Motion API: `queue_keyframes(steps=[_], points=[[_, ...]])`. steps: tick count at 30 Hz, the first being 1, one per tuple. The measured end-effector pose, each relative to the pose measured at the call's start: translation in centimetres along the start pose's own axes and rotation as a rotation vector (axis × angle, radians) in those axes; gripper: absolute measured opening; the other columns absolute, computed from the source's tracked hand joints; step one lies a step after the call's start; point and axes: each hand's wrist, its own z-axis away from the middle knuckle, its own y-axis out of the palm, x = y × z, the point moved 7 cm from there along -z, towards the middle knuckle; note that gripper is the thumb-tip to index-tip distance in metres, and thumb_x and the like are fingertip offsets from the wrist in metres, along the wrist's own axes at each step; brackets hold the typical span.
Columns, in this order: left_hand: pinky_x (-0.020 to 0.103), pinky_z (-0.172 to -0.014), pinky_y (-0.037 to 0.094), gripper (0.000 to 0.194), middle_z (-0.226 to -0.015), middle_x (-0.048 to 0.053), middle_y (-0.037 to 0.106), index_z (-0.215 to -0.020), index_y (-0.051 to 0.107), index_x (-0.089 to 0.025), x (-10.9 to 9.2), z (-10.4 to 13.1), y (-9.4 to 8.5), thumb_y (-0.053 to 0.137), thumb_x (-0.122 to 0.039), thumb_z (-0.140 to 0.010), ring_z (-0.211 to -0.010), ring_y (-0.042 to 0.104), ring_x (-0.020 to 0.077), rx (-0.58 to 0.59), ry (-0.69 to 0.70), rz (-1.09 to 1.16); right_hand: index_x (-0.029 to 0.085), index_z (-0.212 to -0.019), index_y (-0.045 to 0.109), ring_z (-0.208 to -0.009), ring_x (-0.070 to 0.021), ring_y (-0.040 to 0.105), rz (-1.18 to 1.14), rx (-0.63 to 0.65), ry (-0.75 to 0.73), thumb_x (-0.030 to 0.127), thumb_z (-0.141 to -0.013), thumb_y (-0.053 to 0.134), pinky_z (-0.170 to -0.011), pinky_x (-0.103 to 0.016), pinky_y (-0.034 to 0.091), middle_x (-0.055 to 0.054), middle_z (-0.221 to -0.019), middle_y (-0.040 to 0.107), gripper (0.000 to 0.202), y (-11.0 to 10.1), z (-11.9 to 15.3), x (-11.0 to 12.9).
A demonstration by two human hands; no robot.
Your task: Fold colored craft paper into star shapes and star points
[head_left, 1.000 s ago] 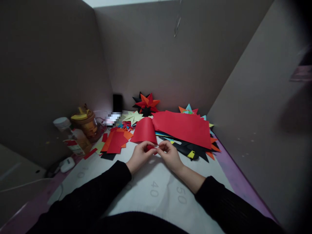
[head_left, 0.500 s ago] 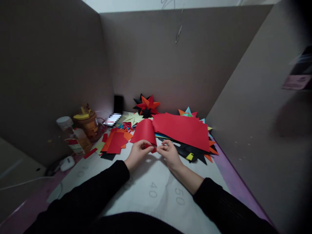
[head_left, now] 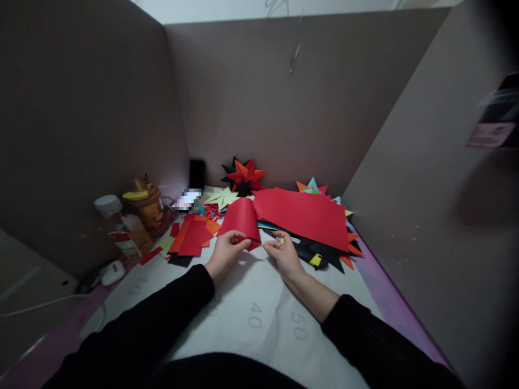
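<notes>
A sheet of red paper (head_left: 242, 216) bends over in a smooth curve above the table, without a flat crease that I can see. My left hand (head_left: 227, 253) is closed on its near left part, thumb on top and fingers partly behind the paper. My right hand (head_left: 287, 258) is in a pinch at the sheet's near right corner, thumb and forefinger pressed together there. Just behind the right hand lies a stack of large red sheets (head_left: 304, 216). Dark folded pieces and a black tool with a yellow part (head_left: 316, 260) stick out from beneath it.
Small red and orange paper pieces (head_left: 197, 235) lie to the left. Folded paper stars (head_left: 246, 174) stand against the back panel, near a lit phone (head_left: 188, 200). A bottle (head_left: 125, 227), an orange cup (head_left: 144, 202) and a white earbud case (head_left: 113, 273) line the left side.
The left hand has shifted slightly left, and the near edge of the curved red paper now spreads a little wider between the hands. The right hand has barely moved.
</notes>
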Motion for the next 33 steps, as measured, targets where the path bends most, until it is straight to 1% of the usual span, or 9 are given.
queue_keyframes(steps=[3,6,11,17,21,24,26,29,33], points=[[0.022,-0.053,0.044,0.026,-0.069,0.004,0.065,-0.081,0.061,-0.012,-0.2,0.0,0.1,0.071,-0.031,-0.067,-0.060,0.059,0.0136,0.034,0.014,-0.034,0.023,-0.099,0.040,-0.049,-0.0095,0.051,0.062,0.032,-0.021,0.029,-0.062,0.071,-0.049,-0.021,0.036,0.006,-0.068,0.062,0.049,0.1,0.0,0.4],[0.021,-0.051,0.041,0.022,-0.066,0.002,0.063,-0.077,0.061,-0.012,-0.5,0.5,1.0,0.068,-0.031,-0.068,-0.057,0.056,0.0117,0.142,0.063,-0.117,0.021,-0.097,0.046,-0.060,-0.0121,0.057,0.175,0.165,-0.041,0.027,-0.065,0.068,-0.057,-0.024,0.041,0.004,-0.073,0.063,0.038,1.4,0.5,0.7],[0.020,-0.050,0.037,0.017,-0.063,-0.001,0.061,-0.078,0.064,-0.013,-0.9,1.2,1.9,0.063,-0.029,-0.071,-0.055,0.052,0.0107,0.212,0.155,-0.278,0.020,-0.087,0.050,-0.062,-0.0139,0.057,0.378,0.240,-0.132,0.021,-0.068,0.061,-0.060,-0.026,0.042,0.005,-0.065,0.058,0.022,2.6,1.3,1.1],[0.023,-0.064,0.043,0.020,-0.081,0.003,0.069,-0.089,0.068,-0.016,-1.7,1.9,2.2,0.051,-0.018,-0.078,-0.071,0.060,0.0151,0.256,0.278,-0.423,0.022,-0.092,0.045,-0.055,-0.0115,0.053,0.383,0.320,-0.105,0.019,-0.069,0.058,-0.055,-0.023,0.039,0.008,-0.059,0.054,0.026,3.1,1.9,0.3],[0.025,-0.070,0.044,0.028,-0.091,0.004,0.070,-0.103,0.065,-0.020,-2.5,2.2,2.2,0.045,-0.023,-0.085,-0.079,0.062,0.0165,0.248,0.333,-0.481,0.021,-0.096,0.048,-0.051,-0.0092,0.050,0.336,0.295,-0.076,0.019,-0.067,0.061,-0.049,-0.021,0.036,0.009,-0.058,0.053,0.032,3.0,1.8,0.0],[0.026,-0.073,0.045,0.030,-0.093,0.006,0.069,-0.105,0.062,-0.018,-2.1,1.3,1.2,0.041,-0.031,-0.089,-0.081,0.062,0.0163,0.157,0.272,-0.347,0.019,-0.099,0.052,-0.045,-0.0084,0.048,0.232,0.210,-0.011,0.026,-0.066,0.066,-0.044,-0.020,0.035,0.008,-0.057,0.054,0.036,2.3,1.3,-0.2],[0.025,-0.066,0.045,0.030,-0.085,0.006,0.067,-0.101,0.061,-0.015,-1.1,0.5,0.7,0.041,-0.034,-0.088,-0.073,0.061,0.0151,0.128,0.182,-0.223,0.017,-0.089,0.056,-0.042,-0.0086,0.049,0.156,0.160,0.048,0.032,-0.066,0.068,-0.041,-0.020,0.035,0.006,-0.054,0.056,0.030,1.8,0.9,-0.4],[0.021,-0.055,0.042,0.024,-0.073,0.003,0.064,-0.087,0.060,-0.013,0.3,-0.1,0.8,0.052,-0.035,-0.082,-0.059,0.055,0.0118,0.168,0.067,-0.104,0.017,-0.067,0.055,-0.043,-0.0095,0.053,0.069,0.094,0.116,0.036,-0.063,0.072,-0.043,-0.021,0.040,0.001,-0.052,0.061,0.026,1.1,0.6,-0.8],[0.019,-0.049,0.037,0.024,-0.065,0.000,0.058,-0.081,0.059,-0.013,0.9,0.3,1.5,0.061,-0.036,-0.075,-0.053,0.050,0.0090,0.240,-0.001,-0.057,0.016,-0.068,0.058,-0.045,-0.0095,0.055,0.011,0.053,0.152,0.035,-0.058,0.076,-0.045,-0.020,0.043,-0.001,-0.055,0.065,0.028,0.8,0.5,-0.8]])
